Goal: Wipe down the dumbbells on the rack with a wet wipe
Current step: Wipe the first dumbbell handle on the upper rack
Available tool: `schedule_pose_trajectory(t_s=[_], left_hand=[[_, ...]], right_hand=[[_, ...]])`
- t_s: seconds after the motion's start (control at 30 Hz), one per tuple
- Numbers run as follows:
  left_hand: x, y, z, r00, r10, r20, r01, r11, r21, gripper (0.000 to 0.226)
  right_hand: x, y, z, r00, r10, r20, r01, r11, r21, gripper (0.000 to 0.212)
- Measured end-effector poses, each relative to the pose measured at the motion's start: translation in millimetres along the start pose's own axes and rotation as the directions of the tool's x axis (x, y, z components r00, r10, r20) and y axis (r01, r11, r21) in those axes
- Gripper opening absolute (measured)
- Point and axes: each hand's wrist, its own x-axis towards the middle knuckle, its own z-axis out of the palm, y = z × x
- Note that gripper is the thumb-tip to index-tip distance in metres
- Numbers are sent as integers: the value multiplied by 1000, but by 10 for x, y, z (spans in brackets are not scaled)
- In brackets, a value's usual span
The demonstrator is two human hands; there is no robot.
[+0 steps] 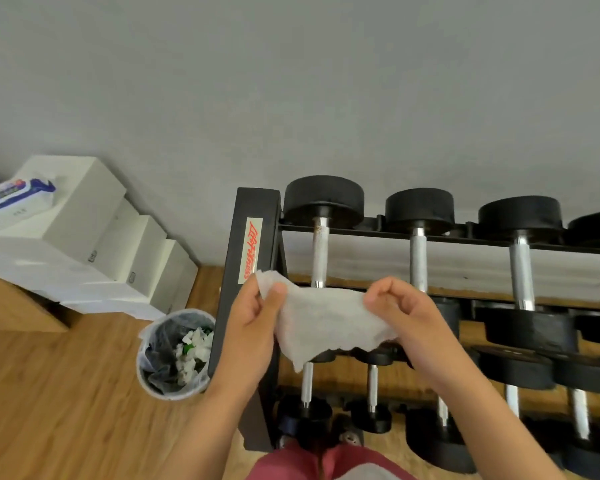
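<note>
A grey wall [291, 81] fills the upper half of the view, and a wooden floor [66, 393] runs below it. Against the wall stands a black two-tier dumbbell rack [257, 209] with a red-lettered label on its left end post. Black-headed dumbbells [419, 206] with metal handles lie side by side on both tiers, larger ones to the right. To the left of the rack, stacked white boxes [84, 209] step down along the wall, and just beside the rack's left post a round waste bin [140, 368] with a plastic liner holds crumpled white scraps. Over the left end of the rack, both hands are raised. The left hand [253, 327] pinches the upper left corner of a white wet wipe [326, 320] between thumb and curled fingers. The right hand [406, 313] pinches its right edge the same way. The wipe is spread open between them, its lower edge hanging loose, in front of the near end of the leftmost top-tier dumbbell [321, 244]; whether it touches that dumbbell cannot be told. A blue-and-white wipes pack [14, 195] lies on the topmost box.
</note>
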Motion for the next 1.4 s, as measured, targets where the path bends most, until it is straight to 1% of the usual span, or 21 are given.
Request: schedule_pose_trajectory(t_s=[0.1, 0.27, 0.3, 0.37, 0.43, 0.5, 0.57, 0.63, 0.7, 0.77, 0.8, 0.87, 0.9, 0.93, 1.0, 1.03, 1.1, 1.13, 1.2, 1.3, 1.4], left_hand=[[13, 41, 60, 997, 72, -29, -71, 997, 40, 15], [54, 165, 169, 994, 107, 33, -109, 993, 40, 19], [59, 186, 188, 992, 113, 59, -116, 992, 50, 20], [70, 209, 212, 987, 125, 103, -133, 989, 70, 19], [75, 220, 226, 980, 147, 135, -160, 983, 90, 25], [81, 220, 230, 969, 189, 159, -212, 967, 140, 32], [72, 240, 241, 961, 207, 183, -239, 956, 170, 31], [49, 262, 258, 957, 209, 202, -247, 952, 183, 26], [44, 252, 255, 957, 222, 188, -265, 932, 247, 21], [51, 220, 208, 959, 232, 162, -275, 899, 341, 19], [53, 203, 173, 961, 235, 145, -273, 886, 375, 20], [57, 182, 104, 968, 232, 91, -249, 879, 406, 21], [61, 183, 75, 973, 224, 57, -228, 889, 396, 19], [69, 191, 54, 975, 219, 29, -214, 903, 373, 17], [92, 221, 43, 971, 237, -8, -220, 913, 343, 16], [104, 242, 52, 969, 248, -12, -228, 910, 346, 17], [113, 274, 88, 968, 252, -1, -235, 904, 356, 16], [112, 286, 112, 969, 247, 7, -233, 905, 355, 16], [122, 283, 125, 973, 232, 4, -219, 911, 348, 18], [153, 294, 45, 973, 218, -76, -179, 921, 346, 19], [149, 281, -47, 967, 208, -149, -146, 926, 348, 21]], right_hand=[[-6, 5, -142, 998, -5, -56, 6, 1000, 14, 10], [-47, -20, -342, 997, -56, -48, 58, 997, 48, 44], [-42, -32, -376, 998, -47, -37, 50, 996, 76, 44], [-39, -80, -395, 1000, -21, -6, 21, 998, 60, 33], [-16, -93, -391, 998, 19, 52, -15, 997, -79, 32], [7, -100, -330, 983, 88, 158, -58, 980, -189, 33], [23, -76, -230, 942, 163, 292, -93, 967, -238, 31], [39, -18, -143, 889, 195, 414, -77, 956, -283, 26], [41, 16, -94, 863, 196, 465, -87, 966, -245, 26], [46, 54, -121, 869, 166, 467, -105, 983, -153, 29], [47, 69, -159, 877, 142, 459, -100, 988, -115, 26], [50, 66, -252, 878, 114, 464, -87, 993, -79, 19], [49, 58, -291, 861, 126, 493, -103, 992, -72, 19], [51, 53, -316, 831, 154, 534, -132, 988, -78, 21], [58, 52, -304, 772, 236, 590, -165, 971, -172, 33], [57, 68, -262, 760, 258, 596, -139, 961, -240, 30], [78, 156, -129, 792, 248, 558, -34, 930, -366, 12], [86, 184, -57, 819, 234, 524, -3, 915, -403, 14], [102, 210, 27, 868, 223, 443, -15, 905, -425, 21], [138, 236, -18, 930, 158, 331, 1, 902, -432, 13], [156, 218, -110, 979, 98, 180, -19, 918, -397, 18]])
